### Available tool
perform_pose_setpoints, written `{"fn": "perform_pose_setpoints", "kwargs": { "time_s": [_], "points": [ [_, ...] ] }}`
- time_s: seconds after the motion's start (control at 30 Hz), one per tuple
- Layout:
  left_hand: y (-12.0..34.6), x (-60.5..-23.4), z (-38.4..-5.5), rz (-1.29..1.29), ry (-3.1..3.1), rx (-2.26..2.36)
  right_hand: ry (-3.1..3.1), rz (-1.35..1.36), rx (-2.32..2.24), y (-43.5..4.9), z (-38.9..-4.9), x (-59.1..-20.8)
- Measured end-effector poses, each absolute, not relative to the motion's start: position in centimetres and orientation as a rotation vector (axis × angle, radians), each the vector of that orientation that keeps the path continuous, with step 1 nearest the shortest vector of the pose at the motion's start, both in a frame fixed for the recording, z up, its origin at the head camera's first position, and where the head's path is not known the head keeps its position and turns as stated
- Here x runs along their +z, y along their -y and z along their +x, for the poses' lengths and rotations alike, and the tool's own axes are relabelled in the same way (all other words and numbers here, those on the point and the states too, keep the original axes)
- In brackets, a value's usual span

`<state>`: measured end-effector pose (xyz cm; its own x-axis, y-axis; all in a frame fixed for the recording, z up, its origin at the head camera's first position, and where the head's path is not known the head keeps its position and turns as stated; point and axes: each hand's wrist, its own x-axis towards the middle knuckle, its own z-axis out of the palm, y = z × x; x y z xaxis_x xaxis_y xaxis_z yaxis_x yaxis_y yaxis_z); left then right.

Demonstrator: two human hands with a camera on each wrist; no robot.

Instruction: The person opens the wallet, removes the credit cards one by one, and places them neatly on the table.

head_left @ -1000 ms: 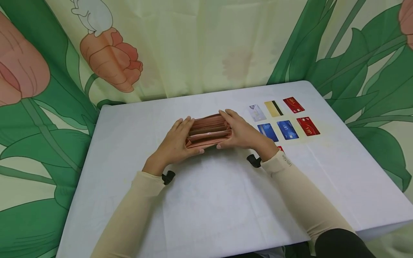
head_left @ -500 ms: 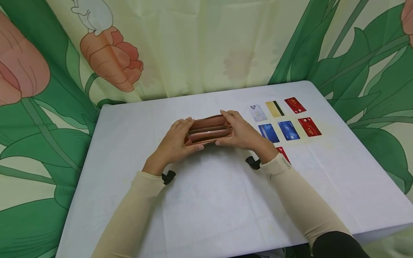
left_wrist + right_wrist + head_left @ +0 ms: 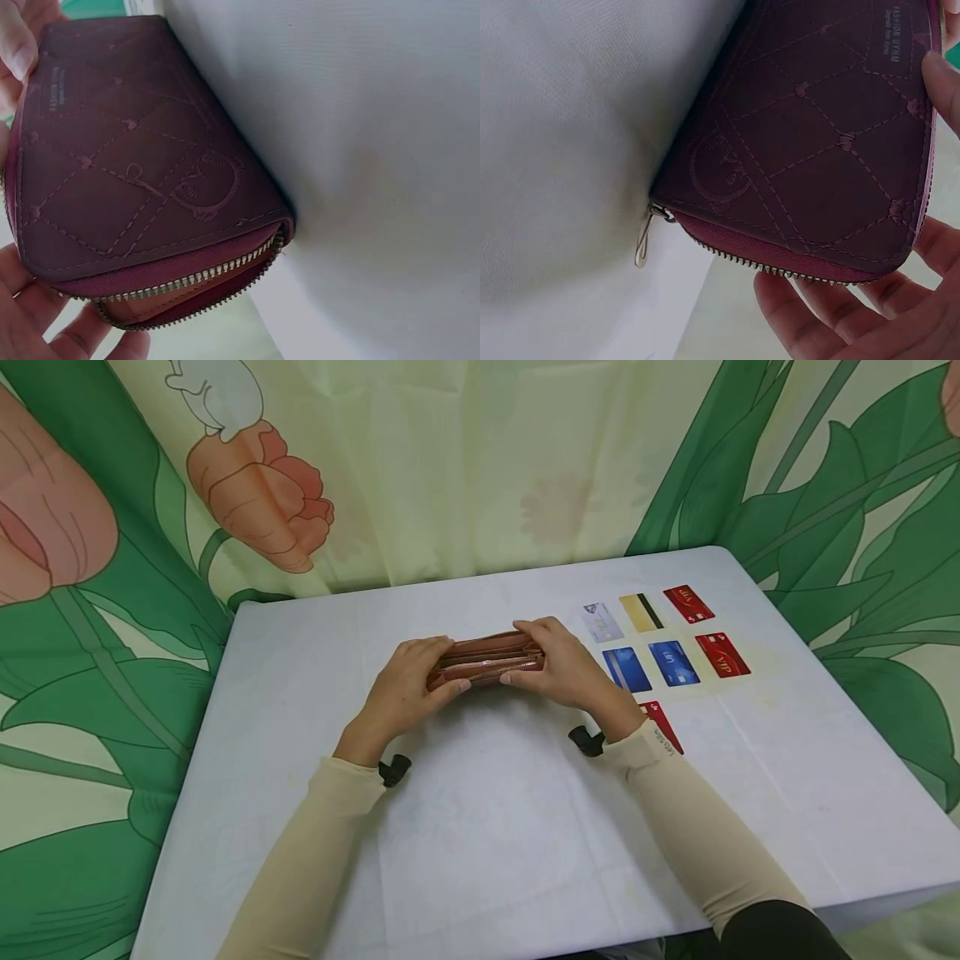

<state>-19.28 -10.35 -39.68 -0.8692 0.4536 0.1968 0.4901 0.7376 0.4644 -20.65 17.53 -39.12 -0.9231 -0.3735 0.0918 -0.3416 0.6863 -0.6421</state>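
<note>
A zip-around wallet stands on its long edge at the middle of the table, its zip undone and its mouth facing up. My left hand grips its left end, thumb on the near side. The right hand holds the other end in the same way. Up close in the left wrist view, the wallet shows a maroon quilted cover and parted zipper teeth. A metal zipper pull dangles from the lower corner in the right wrist view. Its inner compartments are only partly visible.
Right of the wallet lie several flat cards: a silver card, a gold card, blue cards and red cards. One red card is partly covered by my right forearm. A printed curtain hangs behind the white-covered table.
The wallet's mouth has narrowed as its two long sides came nearer each other. Both hands still hold its ends. The cards lie as before.
</note>
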Motion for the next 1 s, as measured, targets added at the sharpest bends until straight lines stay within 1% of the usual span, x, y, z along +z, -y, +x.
{"fn": "perform_pose_setpoints", "kwargs": {
  "time_s": [1.0],
  "points": [
    [10.65,-40.36,-19.75,-0.77,2.695,-0.937,-2.911,-0.638,-1.19,-18.07,-21.43,-39.9]
  ]
}}
